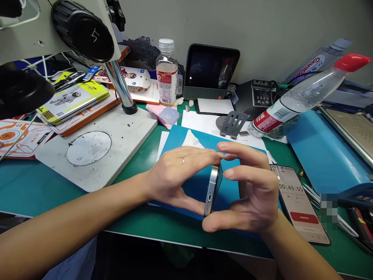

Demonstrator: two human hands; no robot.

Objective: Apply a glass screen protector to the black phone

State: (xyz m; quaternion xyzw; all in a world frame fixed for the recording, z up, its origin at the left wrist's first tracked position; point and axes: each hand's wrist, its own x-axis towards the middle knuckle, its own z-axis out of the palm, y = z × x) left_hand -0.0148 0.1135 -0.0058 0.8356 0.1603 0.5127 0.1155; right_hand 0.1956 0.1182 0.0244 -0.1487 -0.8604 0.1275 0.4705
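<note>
A smartphone (211, 190) stands on its long edge above the blue mat, its silver bottom edge with the charging port turned toward me. My left hand (177, 175) grips it from the left, fingers at its upper side and thumb at its lower side. From the right, the curved fingers and thumb of my right hand (250, 186) span the same phone, thumb at the lower corner and index finger near the top. The screen is seen at a steep slant and is mostly hidden. Beneath lies the blue mat (192, 194), with a white cloth (191, 139) on it.
To the left stands a microscope base (128, 144) with a metal post (119, 85). A second phone (300, 202) showing a timer lies at right. Behind are a labelled bottle (167, 74), a smart display (211, 72), a grey phone stand (234, 124) and a leaning red-capped bottle (305, 95).
</note>
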